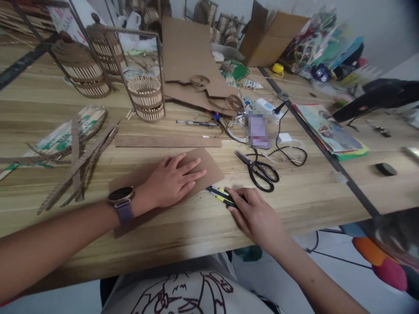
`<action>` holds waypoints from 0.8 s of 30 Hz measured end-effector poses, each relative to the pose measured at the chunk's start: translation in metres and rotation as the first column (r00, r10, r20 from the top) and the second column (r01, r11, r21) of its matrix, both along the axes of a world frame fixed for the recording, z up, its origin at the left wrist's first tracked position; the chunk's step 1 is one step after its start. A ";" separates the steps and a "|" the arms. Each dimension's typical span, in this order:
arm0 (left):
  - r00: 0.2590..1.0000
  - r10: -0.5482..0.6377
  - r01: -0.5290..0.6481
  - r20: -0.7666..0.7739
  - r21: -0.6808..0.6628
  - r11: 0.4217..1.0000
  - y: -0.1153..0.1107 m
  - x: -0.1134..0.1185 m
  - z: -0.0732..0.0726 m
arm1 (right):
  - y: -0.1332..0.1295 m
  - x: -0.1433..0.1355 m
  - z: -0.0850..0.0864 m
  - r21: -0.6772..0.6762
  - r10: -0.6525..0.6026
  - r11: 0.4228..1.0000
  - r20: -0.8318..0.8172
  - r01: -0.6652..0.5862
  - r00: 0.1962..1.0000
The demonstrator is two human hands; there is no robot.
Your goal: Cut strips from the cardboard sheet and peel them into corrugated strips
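Observation:
My left hand (173,181) lies flat with fingers spread on a piece of brown cardboard (209,168), pressing it to the wooden table. A watch is on that wrist. In my right hand (253,213) is a yellow and black utility knife (225,196), its blade out and pointing left. The blade tip is by the cardboard's lower right edge; I cannot tell whether it touches. Just beyond the cardboard lies a long cardboard strip (166,141). Black-handled scissors (258,170) rest on the table to the right, their blades partly apart.
Small stick-sided buckets (145,98) stand at the back left. Corrugated strips (80,170) lie at the left. A large cardboard sheet (186,48), a pen (198,123), cables (294,155) and an open box (273,35) lie beyond. Booklets (327,126) are at the right.

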State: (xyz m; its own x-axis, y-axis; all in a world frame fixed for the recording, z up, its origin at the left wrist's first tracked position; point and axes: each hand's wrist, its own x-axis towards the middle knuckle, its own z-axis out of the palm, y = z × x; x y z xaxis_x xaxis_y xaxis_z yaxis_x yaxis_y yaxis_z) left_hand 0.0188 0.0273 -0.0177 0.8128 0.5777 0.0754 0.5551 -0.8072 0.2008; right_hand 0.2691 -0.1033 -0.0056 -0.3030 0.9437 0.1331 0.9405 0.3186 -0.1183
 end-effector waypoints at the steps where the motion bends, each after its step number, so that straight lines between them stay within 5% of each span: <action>1: 1.000 0.000 0.000 -0.002 0.000 1.000 0.000 0.000 0.000 | 0.000 -0.001 0.000 -0.002 0.002 1.000 0.002 -0.002 1.000; 24: 1.000 0.013 -0.013 0.021 -0.001 1.000 0.000 0.004 0.001 | -0.006 -0.030 -0.001 -0.015 -0.012 1.000 -0.037 0.011 0.999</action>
State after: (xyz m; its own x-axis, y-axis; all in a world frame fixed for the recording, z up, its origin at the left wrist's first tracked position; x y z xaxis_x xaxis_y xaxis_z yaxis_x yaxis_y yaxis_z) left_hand 0.0231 0.0276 -0.0163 0.8033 0.5884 0.0918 0.5614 -0.7997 0.2130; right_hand 0.2394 -0.1097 -0.0069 -0.2874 0.9490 0.1297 0.9388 0.3059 -0.1584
